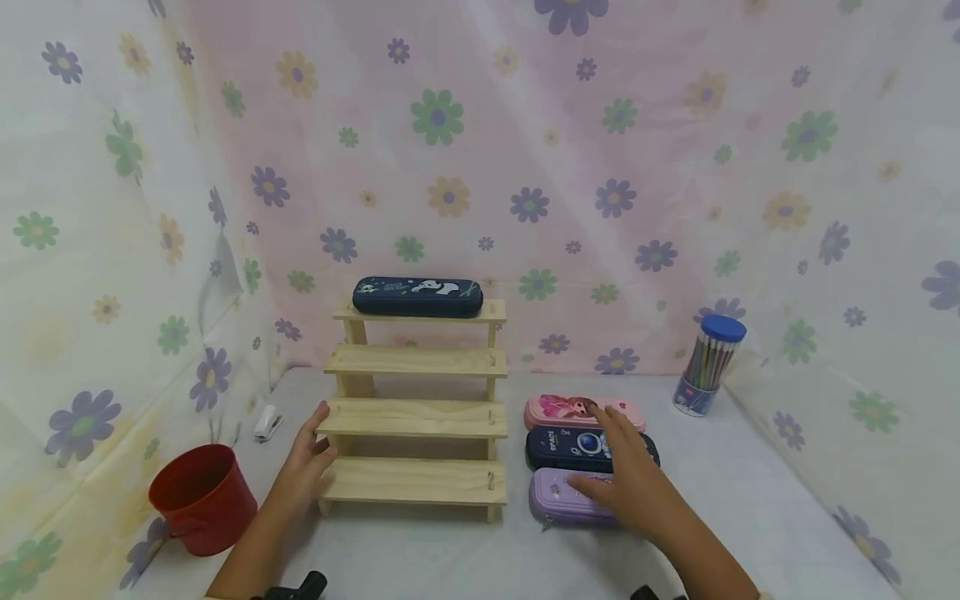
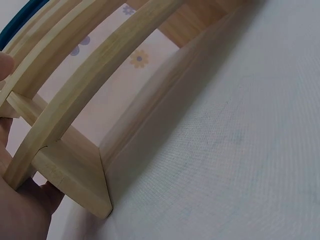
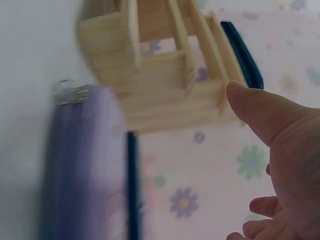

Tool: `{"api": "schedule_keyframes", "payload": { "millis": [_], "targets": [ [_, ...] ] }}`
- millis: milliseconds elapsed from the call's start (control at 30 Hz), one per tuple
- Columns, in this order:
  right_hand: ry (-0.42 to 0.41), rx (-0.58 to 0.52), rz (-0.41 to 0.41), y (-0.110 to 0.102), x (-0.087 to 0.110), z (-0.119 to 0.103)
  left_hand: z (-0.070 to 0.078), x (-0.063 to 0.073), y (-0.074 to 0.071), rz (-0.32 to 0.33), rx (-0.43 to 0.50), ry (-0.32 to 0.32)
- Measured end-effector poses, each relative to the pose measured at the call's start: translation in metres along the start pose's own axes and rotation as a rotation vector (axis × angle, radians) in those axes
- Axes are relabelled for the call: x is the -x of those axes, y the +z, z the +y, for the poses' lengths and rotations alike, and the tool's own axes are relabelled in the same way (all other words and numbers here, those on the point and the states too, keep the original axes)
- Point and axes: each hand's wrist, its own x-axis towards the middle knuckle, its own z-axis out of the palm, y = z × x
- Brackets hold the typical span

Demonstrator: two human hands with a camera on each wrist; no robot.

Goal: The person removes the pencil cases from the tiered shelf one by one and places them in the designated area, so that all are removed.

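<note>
A four-tier wooden display rack (image 1: 412, 418) stands on the table, with a dark blue panda pencil case (image 1: 418, 297) lying on its top tier. My left hand (image 1: 300, 467) holds the rack's left side around the lower tiers; in the left wrist view its fingers (image 2: 50, 195) show behind the end leg. Over on the right, my right hand (image 1: 626, 475) hovers with spread fingers above three stacked-in-a-row pencil cases: a pink one (image 1: 543, 410) at the back, a navy space one (image 1: 558, 448) in the middle and a lilac one (image 1: 558, 500) in front. It partly hides them.
A red mug (image 1: 202, 500) stands at the left beside my forearm. Behind it lies a small white object (image 1: 267, 423). A clear tub of pencils with a blue lid (image 1: 705, 367) stands at the back right. Flowered cloth (image 1: 480, 167) encloses the table on three sides.
</note>
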Motion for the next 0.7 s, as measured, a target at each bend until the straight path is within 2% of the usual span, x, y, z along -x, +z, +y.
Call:
{"api": "schedule_keyframes", "payload": {
  "millis": [167,267,400,533,700],
  "targets": [
    [-0.189,0.022,0.044,-0.015,-0.044,-0.039,-0.003,-0.001,0.001,-0.006,0.013,0.038],
    [-0.274,0.077,0.022,-0.018,-0.069,-0.061,-0.004,-0.002,0.000,-0.004,0.007,0.068],
    [-0.355,0.143,-0.031,-0.018,-0.099,-0.087,-0.004,-0.001,-0.004,0.010,-0.011,0.057],
    [-0.416,0.166,-0.020,-0.020,-0.129,-0.108,-0.002,-0.001,-0.005,0.012,-0.026,0.051],
    [-0.452,0.186,-0.021,-0.030,-0.158,-0.131,-0.003,-0.002,-0.003,-0.002,-0.033,0.060]
  ]
}}
